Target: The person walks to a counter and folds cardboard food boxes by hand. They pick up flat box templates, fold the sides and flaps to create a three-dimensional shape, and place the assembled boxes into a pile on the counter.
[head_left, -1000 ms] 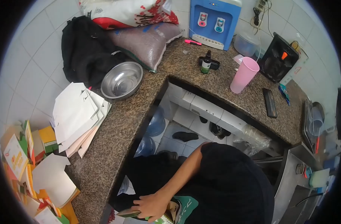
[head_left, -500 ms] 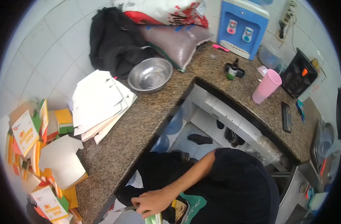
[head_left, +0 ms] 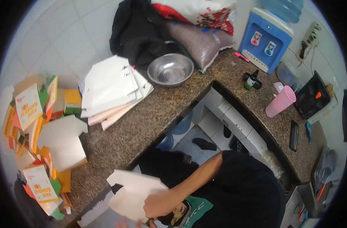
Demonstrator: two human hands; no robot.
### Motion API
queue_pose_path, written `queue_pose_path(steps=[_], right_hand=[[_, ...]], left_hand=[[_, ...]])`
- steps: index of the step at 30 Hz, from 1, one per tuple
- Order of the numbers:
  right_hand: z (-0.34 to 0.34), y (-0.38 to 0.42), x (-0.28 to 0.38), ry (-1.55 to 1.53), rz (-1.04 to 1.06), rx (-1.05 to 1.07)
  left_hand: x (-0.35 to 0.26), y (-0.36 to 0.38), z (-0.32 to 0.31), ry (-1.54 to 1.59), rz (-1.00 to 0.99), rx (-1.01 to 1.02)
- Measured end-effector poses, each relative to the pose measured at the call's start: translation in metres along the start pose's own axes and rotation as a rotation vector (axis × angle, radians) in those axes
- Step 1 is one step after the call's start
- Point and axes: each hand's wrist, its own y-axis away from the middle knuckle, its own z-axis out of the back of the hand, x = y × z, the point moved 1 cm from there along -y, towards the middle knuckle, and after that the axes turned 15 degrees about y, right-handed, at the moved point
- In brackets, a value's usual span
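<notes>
A pale, flattened cardboard piece (head_left: 133, 192) with cut tabs is tilted in front of my lap. My right hand (head_left: 160, 206) is closed in a fist at its right edge; whatever lies inside the fist is hidden. At the card's lower edge, my left hand (head_left: 124, 224) shows only as blurred fingertips, partly cut off by the frame, and appears to grip the card. White cardboard sheets (head_left: 109, 89) lie stacked on the counter ahead. To the left is a heap of printed orange and green card pieces (head_left: 40, 184), with another blank piece (head_left: 65, 142) on it.
Behind the stack are a steel bowl (head_left: 170, 71), black cloth (head_left: 137, 34) and a filled sack (head_left: 204, 41). Toward the right stand a blue water dispenser (head_left: 266, 40), a small bottle (head_left: 251, 81) and a pink cup (head_left: 281, 102). The granite counter (head_left: 116, 150) has a dark inner edge before me.
The cardboard piece has come into view under my right hand. The pointed metal blade seen in that hand earlier no longer shows. The view has shifted, moving the counter items rightward.
</notes>
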Motion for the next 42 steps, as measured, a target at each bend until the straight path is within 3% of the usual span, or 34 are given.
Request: queue_pose_path(steps=[2,3,4,6,7,8,9,10,12,14,16,17,19,20,22,24,27,30,31,33,35,36,37,38,39,42], right_hand=[[-0.007,-0.002,-0.005,-0.308,-0.081,-0.068],[-0.010,-0.001,-0.004,-0.441,-0.087,-0.234],[-0.010,-0.003,0.002,-0.464,-0.032,-0.206],[0.003,-0.009,0.007,-0.706,-0.110,-0.367],[-0.004,-0.013,0.007,-0.737,-0.051,-0.298],[0.006,-0.019,0.006,-0.726,0.010,-0.274],[0.019,-0.025,0.006,-0.752,-0.093,-0.217],[0.030,-0.032,0.005,-0.770,-0.207,-0.166],[0.044,-0.045,0.001,-0.746,-0.154,-0.166],[0.051,-0.056,0.003,-0.745,-0.123,-0.169],[0.057,-0.066,0.002,-0.754,-0.069,-0.334],[0.057,-0.068,0.001,-0.757,-0.052,-0.316],[0.059,-0.069,-0.004,-0.770,-0.042,-0.604],[0.059,-0.068,-0.003,-0.792,-0.028,-0.562],[0.062,-0.061,-0.002,-0.536,-0.075,-0.562],[0.032,-0.059,0.004,-0.624,-0.085,-0.420],[-0.003,-0.067,0.007,-1.034,-0.023,-0.326],[0.055,-0.100,0.020,-1.113,-0.004,-0.262],[0.080,-0.108,0.014,-0.676,0.196,-0.284],[0.127,-0.133,0.025,-0.403,0.444,-0.412],[0.180,-0.172,0.040,-0.127,0.504,-0.489],[0.205,-0.198,0.047,-0.147,0.469,-0.453],[0.217,-0.238,0.039,-0.019,0.535,-0.585],[0.234,-0.278,0.030,0.012,0.584,-0.532],[0.246,-0.323,0.015,0.086,0.562,-0.550],[0.260,-0.443,-0.052,0.562,0.346,-0.458]], left_hand=[[-0.008,-0.017,-0.007,0.282,0.112,-0.222],[-0.006,-0.015,-0.010,0.546,0.189,-0.488],[-0.006,-0.007,-0.012,0.495,0.229,-0.505],[-0.009,0.004,-0.025,0.951,0.639,-0.209],[-0.005,0.007,-0.041,0.915,0.660,-0.269],[0.001,0.008,-0.063,0.890,0.492,-0.401],[0.007,0.001,-0.069,0.854,0.311,-0.521],[0.015,-0.001,-0.067,0.825,0.305,-0.569],[0.022,-0.019,-0.051,0.893,0.431,-0.474],[0.020,-0.031,-0.037,0.944,0.446,-0.555],[0.026,-0.033,-0.035,0.812,0.388,-0.608],[0.028,-0.031,-0.034,0.798,0.402,-0.625],[0.029,-0.021,-0.032,0.799,0.393,-0.621],[0.028,-0.015,-0.030,0.776,0.435,-0.636],[0.024,-0.005,-0.028,0.719,0.414,-0.532],[0.023,0.001,-0.032,0.680,0.450,-0.530],[0.022,0.004,-0.044,0.717,0.406,-0.592],[0.025,-0.023,-0.041,0.795,0.360,-0.836],[0.033,-0.036,-0.031,0.819,0.283,-0.883],[0.050,-0.068,-0.007,0.891,0.120,-0.988],[0.072,-0.100,0.014,1.034,0.120,-1.020],[0.081,-0.114,0.031,1.024,0.159,-1.035],[0.090,-0.119,0.039,1.078,0.189,-0.990],[0.098,-0.119,0.043,1.129,0.212,-0.941],[0.103,-0.111,0.036,1.104,0.208,-0.955],[0.100,-0.062,-0.023,1.242,0.480,-0.657]])
